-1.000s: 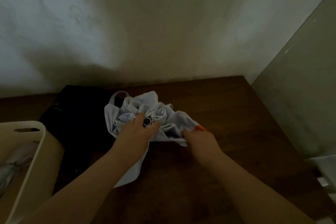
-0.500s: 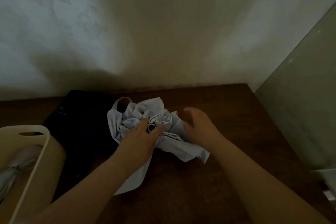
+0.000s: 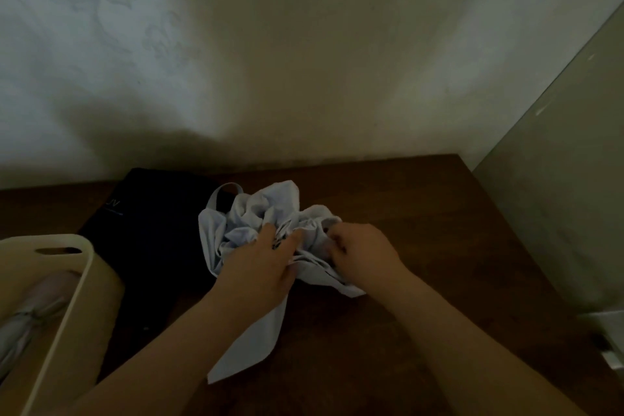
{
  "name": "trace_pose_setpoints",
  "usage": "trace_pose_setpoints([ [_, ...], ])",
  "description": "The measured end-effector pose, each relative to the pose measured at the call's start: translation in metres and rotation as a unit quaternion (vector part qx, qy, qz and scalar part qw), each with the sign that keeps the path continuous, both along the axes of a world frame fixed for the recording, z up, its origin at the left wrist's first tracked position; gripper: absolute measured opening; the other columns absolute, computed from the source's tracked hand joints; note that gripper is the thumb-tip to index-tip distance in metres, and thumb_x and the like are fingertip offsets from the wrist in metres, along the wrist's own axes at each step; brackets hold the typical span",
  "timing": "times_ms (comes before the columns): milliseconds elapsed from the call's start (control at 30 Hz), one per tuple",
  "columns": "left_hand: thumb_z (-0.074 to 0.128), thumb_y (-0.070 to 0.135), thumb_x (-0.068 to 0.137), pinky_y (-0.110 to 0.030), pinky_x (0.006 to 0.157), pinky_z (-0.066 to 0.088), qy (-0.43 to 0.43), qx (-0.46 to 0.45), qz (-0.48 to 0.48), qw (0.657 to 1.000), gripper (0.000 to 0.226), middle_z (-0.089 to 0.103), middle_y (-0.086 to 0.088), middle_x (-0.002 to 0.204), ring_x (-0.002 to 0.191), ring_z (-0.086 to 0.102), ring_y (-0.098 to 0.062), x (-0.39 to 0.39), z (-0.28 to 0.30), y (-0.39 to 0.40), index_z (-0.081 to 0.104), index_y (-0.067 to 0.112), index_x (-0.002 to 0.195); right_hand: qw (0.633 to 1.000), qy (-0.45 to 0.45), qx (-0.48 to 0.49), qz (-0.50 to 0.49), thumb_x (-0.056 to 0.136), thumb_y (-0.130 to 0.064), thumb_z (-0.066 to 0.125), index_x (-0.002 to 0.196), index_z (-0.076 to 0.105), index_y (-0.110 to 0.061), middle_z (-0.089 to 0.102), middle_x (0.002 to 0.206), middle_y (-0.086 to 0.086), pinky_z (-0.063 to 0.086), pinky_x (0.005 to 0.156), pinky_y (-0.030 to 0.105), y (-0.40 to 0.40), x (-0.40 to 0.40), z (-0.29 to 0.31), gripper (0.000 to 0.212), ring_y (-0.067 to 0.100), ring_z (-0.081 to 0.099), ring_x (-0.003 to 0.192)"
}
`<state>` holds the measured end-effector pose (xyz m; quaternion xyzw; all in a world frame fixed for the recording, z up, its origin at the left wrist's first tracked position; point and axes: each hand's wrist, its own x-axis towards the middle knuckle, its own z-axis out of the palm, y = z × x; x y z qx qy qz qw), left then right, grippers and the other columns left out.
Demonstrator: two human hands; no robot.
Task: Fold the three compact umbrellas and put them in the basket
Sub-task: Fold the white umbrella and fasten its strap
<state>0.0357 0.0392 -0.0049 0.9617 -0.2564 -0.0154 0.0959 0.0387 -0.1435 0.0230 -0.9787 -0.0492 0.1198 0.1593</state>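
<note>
While one folded umbrella (image 3: 25,321) already lies inside the cream basket (image 3: 72,272) at far left, a dark umbrella (image 3: 152,236) waits flat on the wooden surface (image 3: 439,246) just beside it, apparently not yet bundled — the light is too dim to be sure. At centre, the pale umbrella (image 3: 266,213) sits in a loose crumple, overlapping the dark one's edge. The left hand (image 3: 260,267) presses down on its hub, fingers closed around the fabric there; the right hand (image 3: 363,250) pinches the canopy's right side, fingers curled shut on a fold. A long flap (image 3: 250,344) trails toward the person, ungathered. The risk from here: that flap and the slack pleats could slip free as the cloth is wrapped, or a rib could catch a fold — leaving a bundle too bulky to strap and likely to spring apart in the basket.
</note>
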Motion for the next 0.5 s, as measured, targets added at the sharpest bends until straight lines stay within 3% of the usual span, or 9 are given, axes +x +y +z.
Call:
trace_pose_setpoints([
  [67,0.040,0.048,0.077,-0.015,0.035,0.024,-0.009,0.022,-0.041,0.999,0.049,0.064,-0.011,0.101,0.045,0.054,-0.012,0.000,0.001,0.000,0.051,0.033,0.122,0.999,0.040,0.014,-0.032,0.096,-0.030,0.047,0.099,0.050,-0.021,0.055,0.083,0.000,0.044,0.061,0.029,0.001,0.000,-0.002,0.010,0.015,0.052,0.071],
  [167,0.044,0.054,0.072,-0.012,0.036,0.007,-0.033,0.042,-0.075,0.996,0.054,0.064,-0.006,0.092,0.039,0.051,-0.014,0.003,-0.003,-0.001,0.055,0.037,0.122,0.998,0.049,0.022,-0.012,0.098,-0.027,0.044,0.093,0.050,-0.020,0.046,0.073,-0.004,0.040,0.060,0.028,0.008,0.001,-0.003,0.011,0.012,0.045,0.065],
  [267,0.041,0.058,0.075,-0.021,0.037,0.033,-0.031,0.041,-0.052,0.997,0.060,0.062,-0.007,0.102,0.051,0.058,-0.014,0.006,0.000,-0.003,0.045,0.034,0.130,0.999,0.020,0.019,-0.026,0.098,-0.024,0.043,0.099,0.057,-0.013,0.051,0.077,-0.004,0.041,0.064,0.030,0.006,0.000,-0.008,0.017,0.012,0.048,0.068],
  [333,0.038,0.056,0.086,-0.028,0.060,0.049,0.002,0.033,0.018,0.999,0.062,0.051,-0.006,0.124,0.079,0.062,-0.018,0.008,0.002,-0.003,0.031,0.028,0.141,0.997,0.017,0.016,-0.068,0.098,-0.026,0.045,0.097,0.057,-0.012,0.059,0.087,0.004,0.045,0.068,0.033,0.001,0.000,-0.015,0.018,0.018,0.053,0.076],
  [400,0.040,0.052,0.090,-0.028,0.074,0.051,0.030,0.034,0.053,0.998,0.061,0.045,-0.004,0.129,0.092,0.059,-0.017,0.007,0.003,-0.004,0.027,0.023,0.141,0.996,0.019,0.035,-0.085,0.098,-0.028,0.046,0.079,0.049,-0.016,0.051,0.075,0.002,0.040,0.060,0.028,-0.002,-0.003,-0.018,0.023,0.014,0.046,0.065],
  [467,0.041,0.050,0.091,-0.027,0.073,0.050,0.022,0.033,0.057,0.998,0.056,0.045,-0.003,0.125,0.091,0.059,-0.017,0.006,0.003,-0.006,0.032,0.019,0.136,0.998,0.032,0.037,-0.044,0.099,-0.027,0.044,0.068,0.038,-0.024,0.043,0.067,-0.003,0.031,0.054,0.021,0.004,-0.004,-0.014,0.032,0.008,0.038,0.058],
  [500,0.040,0.048,0.091,-0.027,0.072,0.049,0.023,0.034,0.057,0.998,0.053,0.046,-0.004,0.124,0.091,0.059,-0.018,0.006,0.002,-0.007,0.033,0.017,0.134,0.999,0.039,0.034,-0.010,0.100,-0.027,0.042,0.070,0.041,-0.027,0.047,0.069,-0.003,0.032,0.055,0.020,0.009,-0.003,-0.009,0.030,0.008,0.041,0.060],
])
